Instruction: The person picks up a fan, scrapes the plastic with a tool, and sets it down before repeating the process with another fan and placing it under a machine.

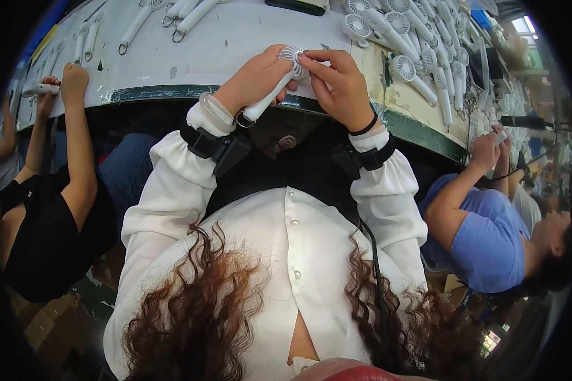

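A white handheld fan (260, 105) is held just above the table's near edge, its round grille toward the far side and its handle slanting down and left. My left hand (251, 79) is closed around the fan, below and beside its head. With thumb and forefinger, my right hand (340, 86) pinches at the middle of the grille. Whether a small part sits between those fingertips is too small to tell. A metal ring hangs at the lower end of the handle.
Many white handheld fans (397, 28) lie heaped at the far right of the table (254, 38). Others (133, 28) lie at the far left. A dark case (299, 5) is at the back. Co-workers sit at both sides, a hand (486, 149) at right and a hand (75, 79) at left.
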`<state>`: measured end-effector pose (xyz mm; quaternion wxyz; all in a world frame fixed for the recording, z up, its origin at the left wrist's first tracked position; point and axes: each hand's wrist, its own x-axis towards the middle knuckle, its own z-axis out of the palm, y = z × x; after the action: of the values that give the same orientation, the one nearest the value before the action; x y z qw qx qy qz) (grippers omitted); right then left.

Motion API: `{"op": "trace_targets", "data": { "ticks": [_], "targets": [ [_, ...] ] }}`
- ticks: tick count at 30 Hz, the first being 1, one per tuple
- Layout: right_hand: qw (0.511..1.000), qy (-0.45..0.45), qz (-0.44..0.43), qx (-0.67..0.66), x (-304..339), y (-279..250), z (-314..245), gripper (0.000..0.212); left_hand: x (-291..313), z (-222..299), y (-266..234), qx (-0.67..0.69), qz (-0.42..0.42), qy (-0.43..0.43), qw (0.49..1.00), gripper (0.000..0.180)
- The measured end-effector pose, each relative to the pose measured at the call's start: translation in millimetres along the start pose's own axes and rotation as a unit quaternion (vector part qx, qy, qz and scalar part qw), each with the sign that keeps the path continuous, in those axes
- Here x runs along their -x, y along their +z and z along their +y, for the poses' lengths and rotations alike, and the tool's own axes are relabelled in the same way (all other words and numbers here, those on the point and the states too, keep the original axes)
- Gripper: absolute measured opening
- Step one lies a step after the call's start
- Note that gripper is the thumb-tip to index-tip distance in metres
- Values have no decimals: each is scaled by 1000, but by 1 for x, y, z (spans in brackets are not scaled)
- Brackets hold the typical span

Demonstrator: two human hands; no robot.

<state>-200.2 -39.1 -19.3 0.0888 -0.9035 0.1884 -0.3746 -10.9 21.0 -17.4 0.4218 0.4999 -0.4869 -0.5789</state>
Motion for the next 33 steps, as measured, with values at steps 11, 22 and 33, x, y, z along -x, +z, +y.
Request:
{"op": "trace_targets", "data": {
  "ticks": [11,22,33],
  "targets": [
    [999,12,-20,27,0,-2,-7,45,0,-3,1,-11,7,24,1000,41],
    [998,30,62,3,12,11,-7,46,1,-6,8,-39,34,47,998,37],
    [993,60,75,-74,12,13,-10,43,2,-8,6,-27,34,64,997,35]
  ]
}}
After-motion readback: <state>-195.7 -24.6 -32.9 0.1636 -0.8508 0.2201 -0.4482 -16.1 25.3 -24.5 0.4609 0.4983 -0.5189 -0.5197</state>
